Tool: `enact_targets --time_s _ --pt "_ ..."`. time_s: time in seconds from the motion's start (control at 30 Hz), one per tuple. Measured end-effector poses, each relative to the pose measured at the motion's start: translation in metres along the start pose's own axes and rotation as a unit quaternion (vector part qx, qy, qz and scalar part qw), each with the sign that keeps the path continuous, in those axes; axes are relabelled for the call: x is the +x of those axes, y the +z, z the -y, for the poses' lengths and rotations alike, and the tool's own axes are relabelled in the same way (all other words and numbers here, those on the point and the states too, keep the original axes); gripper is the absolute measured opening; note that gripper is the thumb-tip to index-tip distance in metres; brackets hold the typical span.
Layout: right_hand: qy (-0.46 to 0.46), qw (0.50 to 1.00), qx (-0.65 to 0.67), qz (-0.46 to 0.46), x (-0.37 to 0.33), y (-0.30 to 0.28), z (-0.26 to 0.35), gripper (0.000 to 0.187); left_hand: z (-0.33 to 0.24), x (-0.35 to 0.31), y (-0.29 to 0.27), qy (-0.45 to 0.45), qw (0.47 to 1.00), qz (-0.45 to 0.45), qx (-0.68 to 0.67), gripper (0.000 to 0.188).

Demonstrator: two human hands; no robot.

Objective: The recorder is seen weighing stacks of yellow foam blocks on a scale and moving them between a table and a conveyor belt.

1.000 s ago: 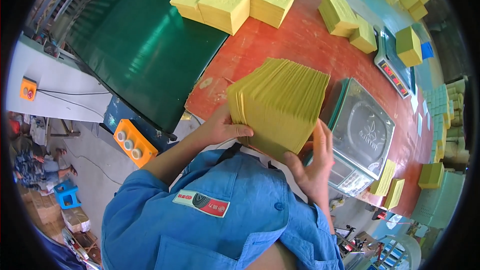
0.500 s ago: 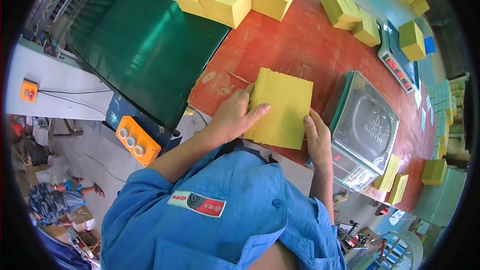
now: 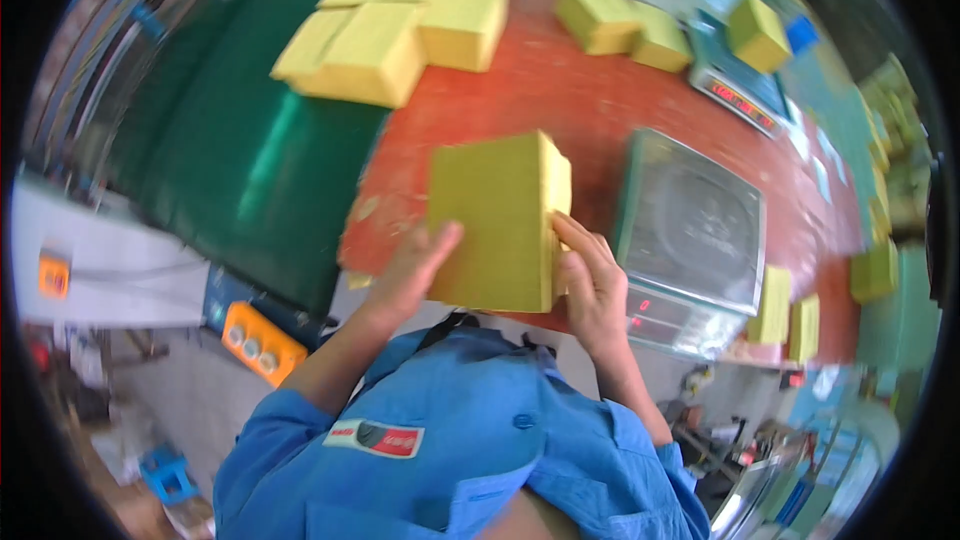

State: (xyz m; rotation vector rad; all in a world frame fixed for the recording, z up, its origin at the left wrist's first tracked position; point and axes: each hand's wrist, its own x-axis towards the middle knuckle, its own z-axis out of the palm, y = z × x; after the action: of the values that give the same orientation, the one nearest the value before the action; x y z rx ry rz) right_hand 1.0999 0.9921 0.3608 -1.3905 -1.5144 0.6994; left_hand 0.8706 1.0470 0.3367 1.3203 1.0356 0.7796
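Observation:
Between my two hands is a thick, square stack of yellow paper (image 3: 485, 225), tilted so that its flat face and its paler right edge both show. My left hand (image 3: 408, 275) grips its lower left side, with the thumb on the face. The fingers of my right hand (image 3: 592, 280) press against its right edge. Beyond the stack, at the left, several similar yellow stacks (image 3: 370, 50) stand grouped across the green belt (image 3: 200, 190) and the red tabletop (image 3: 480, 105).
A flat-topped scale (image 3: 690, 225) lies to the right of my hands. Farther back, a second scale (image 3: 740, 100) bears a yellow stack (image 3: 757, 35). Two more stacks (image 3: 610, 20) lie left of it. An orange button box (image 3: 262, 343) hangs below the belt.
The stack has turned in my hands, from lying face up to tilted with its right edge showing. My right hand's fingers have shifted onto that edge. My view has swung to the right.

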Motion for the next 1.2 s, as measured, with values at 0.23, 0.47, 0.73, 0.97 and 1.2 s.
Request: enact_targets --time_s 0.23,0.47,0.73,0.97,1.2 --pt "-0.247 0.927 -0.254 -0.123 0.017 -0.095 0.065 0.036 -0.041 0.079 0.1 -0.08 0.808 0.204 -0.547 0.067" --pt "-0.169 0.897 -0.332 -0.24 0.029 -0.2 0.006 0.02 -0.041 0.139 0.256 -0.112 0.775 0.22 -0.582 0.054" --pt "-0.14 0.941 -0.248 -0.181 0.028 -0.236 -0.036 0.021 -0.039 0.137 0.27 -0.154 0.867 0.192 -0.434 0.052" --pt "-0.134 0.945 -0.267 -0.133 0.023 -0.232 -0.021 0.023 -0.079 0.187 0.087 0.098 0.941 -0.134 0.293 0.046" --pt "-0.184 0.942 -0.233 -0.159 -0.005 -0.184 0.046 0.028 -0.079 0.339 -0.066 0.06 0.763 -0.237 0.598 0.091"
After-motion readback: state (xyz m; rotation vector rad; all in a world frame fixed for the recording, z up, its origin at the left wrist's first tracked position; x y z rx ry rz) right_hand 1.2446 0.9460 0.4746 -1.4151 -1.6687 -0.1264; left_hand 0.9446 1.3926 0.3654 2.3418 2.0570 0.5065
